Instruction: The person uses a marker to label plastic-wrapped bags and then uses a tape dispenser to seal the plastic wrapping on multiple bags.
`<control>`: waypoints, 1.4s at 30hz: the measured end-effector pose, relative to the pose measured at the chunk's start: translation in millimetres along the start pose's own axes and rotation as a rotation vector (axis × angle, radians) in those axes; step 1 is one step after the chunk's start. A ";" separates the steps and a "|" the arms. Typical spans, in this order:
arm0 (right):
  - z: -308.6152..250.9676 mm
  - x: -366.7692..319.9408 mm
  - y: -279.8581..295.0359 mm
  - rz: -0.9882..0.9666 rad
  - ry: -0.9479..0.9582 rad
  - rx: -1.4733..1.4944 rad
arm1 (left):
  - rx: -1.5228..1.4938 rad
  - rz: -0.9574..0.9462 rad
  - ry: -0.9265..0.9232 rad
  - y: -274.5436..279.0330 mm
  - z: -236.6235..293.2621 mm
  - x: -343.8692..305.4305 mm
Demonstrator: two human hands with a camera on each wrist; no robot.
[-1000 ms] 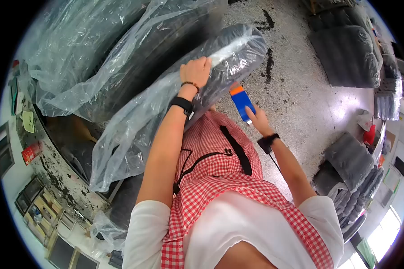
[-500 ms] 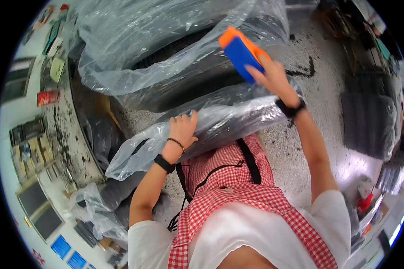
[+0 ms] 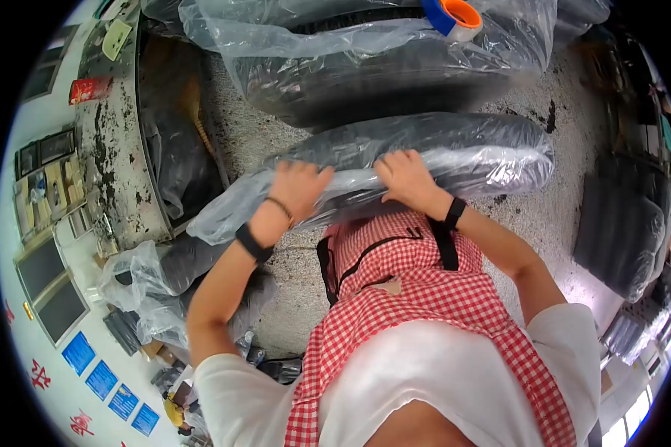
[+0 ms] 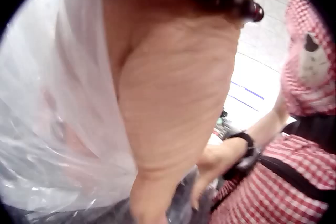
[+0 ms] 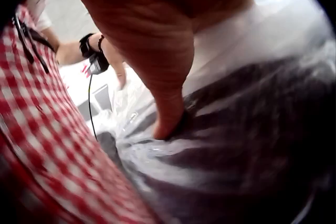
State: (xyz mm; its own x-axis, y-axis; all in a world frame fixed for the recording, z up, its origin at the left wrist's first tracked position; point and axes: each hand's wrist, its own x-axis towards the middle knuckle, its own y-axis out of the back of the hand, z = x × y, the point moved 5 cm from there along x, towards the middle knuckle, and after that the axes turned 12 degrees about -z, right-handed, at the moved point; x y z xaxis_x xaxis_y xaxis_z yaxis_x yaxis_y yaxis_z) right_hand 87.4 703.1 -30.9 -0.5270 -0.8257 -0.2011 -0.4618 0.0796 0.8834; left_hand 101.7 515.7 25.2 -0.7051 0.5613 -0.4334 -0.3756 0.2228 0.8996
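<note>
A dark, long bundle in clear plastic (image 3: 492, 164) lies across in front of the person's body. My left hand (image 3: 298, 190) grips the plastic along its upper side, near the loose left end. To the right, my right hand (image 3: 408, 179) holds the same plastic, fingers over the top and thumb on the near side. The right wrist view shows the right hand's thumb (image 5: 168, 113) pressed into the wrinkled film. The left hand's fingertips are largely hidden in the left wrist view. A blue and orange tape dispenser (image 3: 455, 18) rests on the farther wrapped bundle (image 3: 380, 74).
A worn, black-flecked table or ledge (image 3: 115, 164) runs along the left, with a red packet (image 3: 89, 90) on it. More wrapped dark goods (image 3: 622, 223) stand at the right. Crumpled plastic (image 3: 138, 279) lies at lower left. The floor (image 3: 298, 294) is speckled grey.
My right hand has let go of the tape dispenser, which now lies on the far bundle, and has come back to grip the near bundle's plastic. The near bundle lies more level across the view.
</note>
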 end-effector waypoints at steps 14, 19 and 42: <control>28.5 38.9 -29.9 -0.731 -0.014 0.762 | -0.120 0.374 0.264 -8.6 -52.6 -13.1; 19.5 31.6 -33.2 -0.698 0.052 0.632 | -0.160 0.366 0.054 -54.2 65.6 36.0; 179.0 38.3 155.2 0.793 -0.587 -0.408 | -0.518 0.349 0.149 -70.2 75.9 63.0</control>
State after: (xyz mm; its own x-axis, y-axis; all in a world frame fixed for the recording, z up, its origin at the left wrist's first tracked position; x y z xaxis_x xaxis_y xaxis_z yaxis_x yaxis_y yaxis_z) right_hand -132.2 783.8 22.7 -0.8835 -0.2135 0.4170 0.3804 0.1928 0.9045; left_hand 129.3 595.9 -61.1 -0.9003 0.4062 -0.1564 -0.3247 -0.3874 0.8629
